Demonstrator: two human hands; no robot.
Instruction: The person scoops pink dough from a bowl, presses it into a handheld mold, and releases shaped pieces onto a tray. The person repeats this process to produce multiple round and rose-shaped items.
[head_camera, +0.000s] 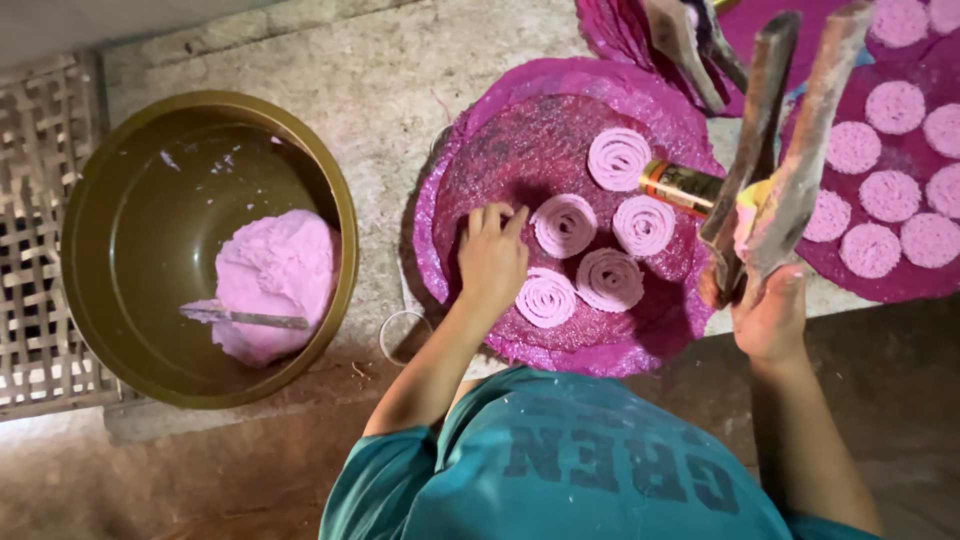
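My left hand (492, 262) rests palm down on a round magenta woven mat (520, 140), fingertips bent beside a pink dough spiral (565, 225). Several such spirals lie on the mat in a cluster. My right hand (770, 322) grips the two long wooden handles of a dough press (790, 150), held over the mat's right side. The press's brass cylinder (682, 185) points toward the spirals, and pink dough shows between the handles.
A large olive bowl (110, 180) at left holds a lump of pink dough (275, 280) and a flat blade (245, 319). A second magenta mat (850, 275) at right carries several pink spirals. A small glass (404, 337) stands by the near mat. A woven lattice (35, 220) lies far left.
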